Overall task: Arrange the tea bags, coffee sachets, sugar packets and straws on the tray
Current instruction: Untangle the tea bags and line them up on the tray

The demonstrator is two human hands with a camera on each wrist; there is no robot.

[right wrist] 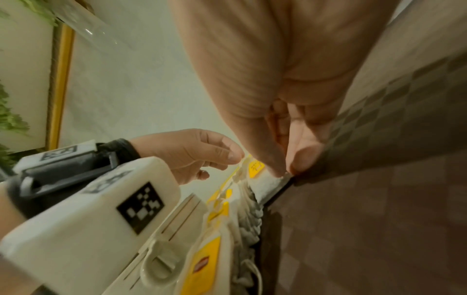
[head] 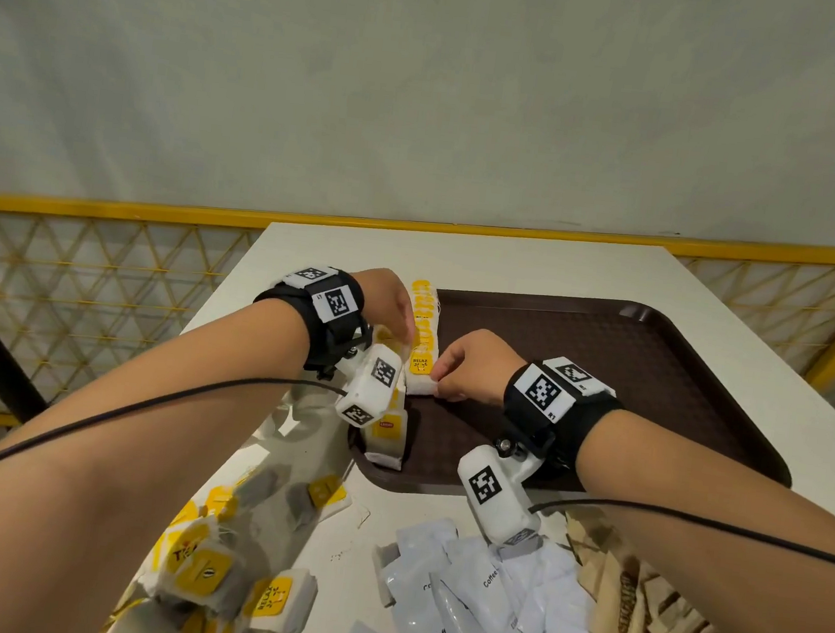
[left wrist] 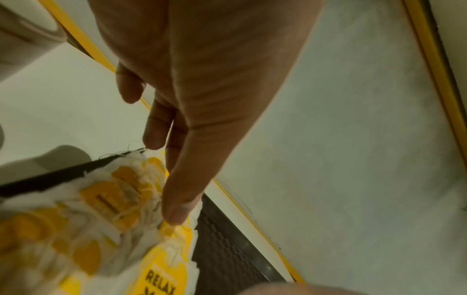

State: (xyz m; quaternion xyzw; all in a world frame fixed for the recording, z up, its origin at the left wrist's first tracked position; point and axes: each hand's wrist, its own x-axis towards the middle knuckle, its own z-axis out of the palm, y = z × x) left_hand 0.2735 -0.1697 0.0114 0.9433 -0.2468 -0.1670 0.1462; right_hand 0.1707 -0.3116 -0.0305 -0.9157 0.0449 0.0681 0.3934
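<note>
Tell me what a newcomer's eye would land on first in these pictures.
The row of yellow-tagged tea bags along the left edge of the brown tray, with both hands on it: the right hand pinches the nearest bag, the left hand touches the row. Nearer the camera, loose tea bags and white coffee sachets lie heaped on the table.
</note>
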